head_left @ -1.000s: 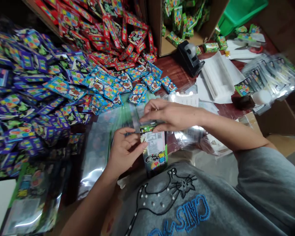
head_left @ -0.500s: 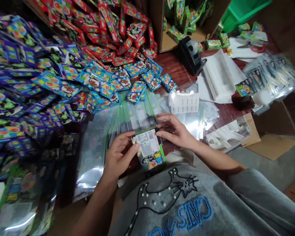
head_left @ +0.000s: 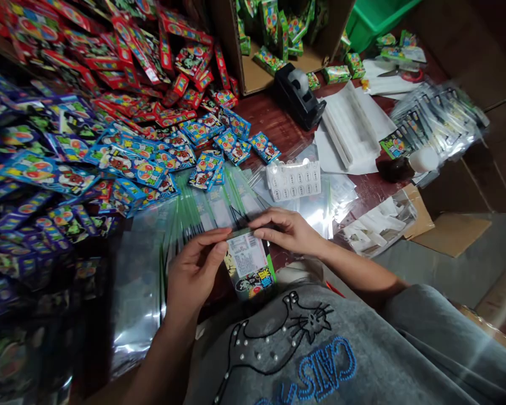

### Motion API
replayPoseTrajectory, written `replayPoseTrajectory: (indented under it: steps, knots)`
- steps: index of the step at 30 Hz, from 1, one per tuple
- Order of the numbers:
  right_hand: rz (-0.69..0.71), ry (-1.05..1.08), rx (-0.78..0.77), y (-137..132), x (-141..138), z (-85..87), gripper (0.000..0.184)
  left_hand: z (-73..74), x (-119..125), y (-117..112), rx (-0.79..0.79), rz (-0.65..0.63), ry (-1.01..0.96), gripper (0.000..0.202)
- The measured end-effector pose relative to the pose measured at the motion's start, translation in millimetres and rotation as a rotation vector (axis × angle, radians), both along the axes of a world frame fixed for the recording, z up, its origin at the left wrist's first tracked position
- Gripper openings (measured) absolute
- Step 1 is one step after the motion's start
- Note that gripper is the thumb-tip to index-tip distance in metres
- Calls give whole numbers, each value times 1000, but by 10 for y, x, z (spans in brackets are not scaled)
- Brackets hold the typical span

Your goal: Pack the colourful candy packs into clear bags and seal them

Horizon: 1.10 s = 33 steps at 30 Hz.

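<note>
A printed plastic pouch (head_left: 253,275) in black, green and yellow, with a white label on its face, is in front of my grey shirt. My left hand (head_left: 196,264) pinches its upper left corner between thumb and forefinger. At the upper right, my right hand (head_left: 289,230) is closed on the top edge, thumb on the near side and fingers beyond. Just past my hands lie overlapping clear bags (head_left: 202,205) with green edges. A sheet of round stickers (head_left: 294,179) lies on them.
Heaped small boxes in purple (head_left: 69,143), red (head_left: 147,53) and blue (head_left: 206,169) fill the left and back. A black tape dispenser (head_left: 299,98), white paper strips (head_left: 349,132), a dark bottle with white cap (head_left: 421,160) and stacked packets (head_left: 438,118) stand to the right.
My right fingers, raised and spread before, have come down onto the pouch's top edge. My left thumb has moved up to that edge. The view has shifted, so the surroundings appear further left.
</note>
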State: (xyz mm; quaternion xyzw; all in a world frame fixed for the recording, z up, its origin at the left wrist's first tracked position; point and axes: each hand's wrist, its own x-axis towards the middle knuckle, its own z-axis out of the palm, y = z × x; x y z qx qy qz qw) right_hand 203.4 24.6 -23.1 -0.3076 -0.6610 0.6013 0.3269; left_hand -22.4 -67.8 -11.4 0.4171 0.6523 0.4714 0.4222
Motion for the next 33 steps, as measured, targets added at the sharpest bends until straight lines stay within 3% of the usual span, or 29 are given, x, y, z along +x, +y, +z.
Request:
replayPoseTrajectory:
  steps: [3, 8, 12, 15, 18, 22, 24, 28, 33]
  knots:
    - [12, 4, -124, 80, 17, 29, 23, 54, -10, 106, -84, -34, -11, 21]
    - [-14, 26, -535, 244, -10, 112, 36, 88, -3, 389, -244, -37, -120, 32]
    - [25, -8, -572, 330, 107, 115, 33, 121, -19, 500, -244, -144, -107, 32]
    - [85, 1, -404, 329, 271, 71, 30, 129, -29, 489, -165, -266, -23, 31]
    - [167, -31, -78, 438, 425, 59, 24, 67, 4, 538, -82, -336, 22, 27]
    - [53, -315, 476, 998, 534, 113, 29, -43, 174, 824, 21, -484, 80, 19]
    - [41, -531, 677, 1363, 529, 135, 31, -65, 291, 1012, 77, -602, 139, 16]
    - [281, -806, 833, 1847, 426, 131, 30, -98, 452, 1284, 80, -748, 218, 14]
    - [357, -835, 880, 1888, 333, 79, 19, -251, 486, 1348, 19, -708, 146, 15]
